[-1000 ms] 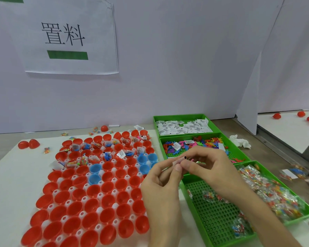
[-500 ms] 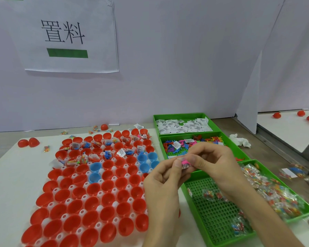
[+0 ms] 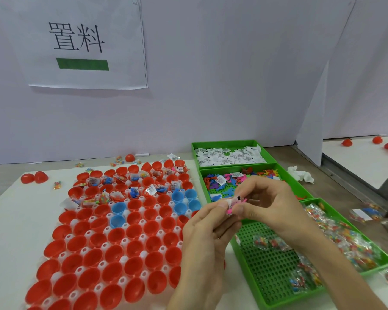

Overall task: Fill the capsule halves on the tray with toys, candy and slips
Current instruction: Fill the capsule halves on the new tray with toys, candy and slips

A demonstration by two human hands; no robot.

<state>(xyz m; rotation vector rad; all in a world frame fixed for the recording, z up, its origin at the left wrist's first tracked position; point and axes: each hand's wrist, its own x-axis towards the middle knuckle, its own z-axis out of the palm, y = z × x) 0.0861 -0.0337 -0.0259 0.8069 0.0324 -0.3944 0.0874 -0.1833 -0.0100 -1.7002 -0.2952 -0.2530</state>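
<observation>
A person's left hand [image 3: 199, 242] and right hand [image 3: 276, 204] meet over the right edge of the capsule tray [image 3: 73, 222], thumb and forefinger of each pinching a small pink toy [image 3: 231, 210] with a white slip [image 3: 230, 201] held against it. The remaining fingers of both hands are loosely curled.

The white tray fills the middle of the tabletop [image 3: 14, 220] and holds rows of open red capsule halves [image 3: 134, 245], with a few blue capsule halves [image 3: 118, 208] among them. The filled halves [image 3: 132, 191] sit only in the rows toward the far edge, carrying small toys, candy packets and slips. The rows toward the near edge show bare cups.

Three green bins line the right edge of the tabletop. The far bin [image 3: 229, 143] holds a heap of white printed slips [image 3: 231, 155]. The middle bin [image 3: 203, 184] holds mixed plastic toys [image 3: 224, 182] in blue, pink, red and orange, with a few slips on top. The near bin [image 3: 269, 265] has a perforated floor, bare on its left side, with clear candy packets [image 3: 345, 240] piled along its right side and a few scattered at its centre.

Two loose red halves [image 3: 34, 177] lie at the far-left corner of the tabletop, with a stray candy packet [image 3: 57, 185] just beside them. A crumpled tissue [image 3: 300, 175] lies beyond the bins. A paper sign [image 3: 85, 41] hangs on the wall behind.
</observation>
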